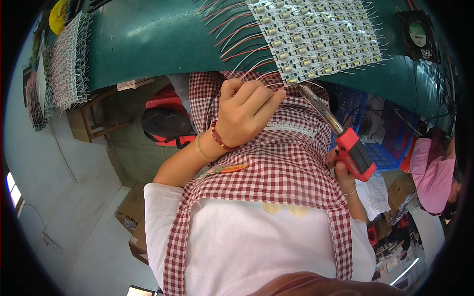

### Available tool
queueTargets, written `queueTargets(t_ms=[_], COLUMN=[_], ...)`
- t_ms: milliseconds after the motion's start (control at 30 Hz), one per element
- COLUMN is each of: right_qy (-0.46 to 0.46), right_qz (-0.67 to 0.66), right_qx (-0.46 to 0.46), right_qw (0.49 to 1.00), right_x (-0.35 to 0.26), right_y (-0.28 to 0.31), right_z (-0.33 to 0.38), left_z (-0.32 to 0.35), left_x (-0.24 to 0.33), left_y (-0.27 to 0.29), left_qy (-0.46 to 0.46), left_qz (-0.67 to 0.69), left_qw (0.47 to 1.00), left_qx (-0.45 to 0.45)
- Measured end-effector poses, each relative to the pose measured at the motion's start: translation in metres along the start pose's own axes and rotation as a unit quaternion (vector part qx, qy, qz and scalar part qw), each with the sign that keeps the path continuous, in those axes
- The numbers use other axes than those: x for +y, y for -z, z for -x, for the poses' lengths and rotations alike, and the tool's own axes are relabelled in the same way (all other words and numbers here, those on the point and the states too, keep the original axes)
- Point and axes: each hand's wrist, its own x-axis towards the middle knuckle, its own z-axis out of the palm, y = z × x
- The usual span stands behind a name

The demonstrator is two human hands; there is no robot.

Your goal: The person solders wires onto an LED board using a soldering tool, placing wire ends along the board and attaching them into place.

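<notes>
Nearest the camera is the person's torso: a white shirt (247,246) under a red-and-white checked apron (286,167) fills the lower middle of the view.

Beyond it lies the green desk (163,44). A large mat of LED modules (316,34), small white units in rows with red, black and white lead wires fanning from its sides, rests on the desk's middle and reaches its near edge. A second bundle of wired modules (69,61) hangs over the desk's left end. A black fan (417,34) sits near the right end.

The right hand (343,170) has its grip clenched around the red handle of a soldering iron (340,140). The metal barrel runs up to the near edge of the desk, and the tip meets the lowest row of the mat. The left hand (247,111) has its grip closed in a pinch on thin wire or solder at the same spot. Which of the two it holds cannot be told.

Judged from the layout, most rows already carry leads. Work stands at the near-edge row, and how many joints remain cannot be told.

Below the desk, a blue crate (380,138), a red stool (165,121) and cardboard boxes (133,217) stand on the floor. A person in pink (434,177) sits at the right. Nothing blocks the iron's path. The loose leads crowd the joint.
</notes>
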Motion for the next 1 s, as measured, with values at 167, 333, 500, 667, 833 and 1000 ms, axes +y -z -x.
queueTargets(t_ms=[167,333,500,667,833,1000], right_qy=[0.012,0.035,0.026,0.028,0.041,0.029], right_qz=[-0.016,-0.009,-0.017,0.037,0.039,0.007], right_qx=[0.004,0.030,0.025,0.029,0.021,0.016], right_qw=[1.000,0.999,0.999,0.999,0.998,0.999], right_x=[-0.014,-0.017,-0.016,-0.008,-0.014,-0.014], right_y=[-0.004,-0.007,-0.008,-0.006,-0.005,-0.005], right_z=[-0.011,-0.014,-0.014,-0.012,-0.011,-0.015], left_z=[0.004,0.005,0.004,0.002,0.003,0.002], left_x=[-0.002,-0.004,-0.005,-0.006,-0.007,-0.009], left_y=[0.001,-0.004,-0.003,-0.005,-0.007,-0.008], left_qy=[-0.004,0.018,0.015,0.015,0.018,0.018], left_qz=[0.005,-0.005,-0.007,-0.008,-0.020,-0.023], left_qw=[1.000,1.000,1.000,1.000,1.000,0.999], left_qx=[-0.027,-0.016,-0.017,-0.024,-0.014,-0.016])
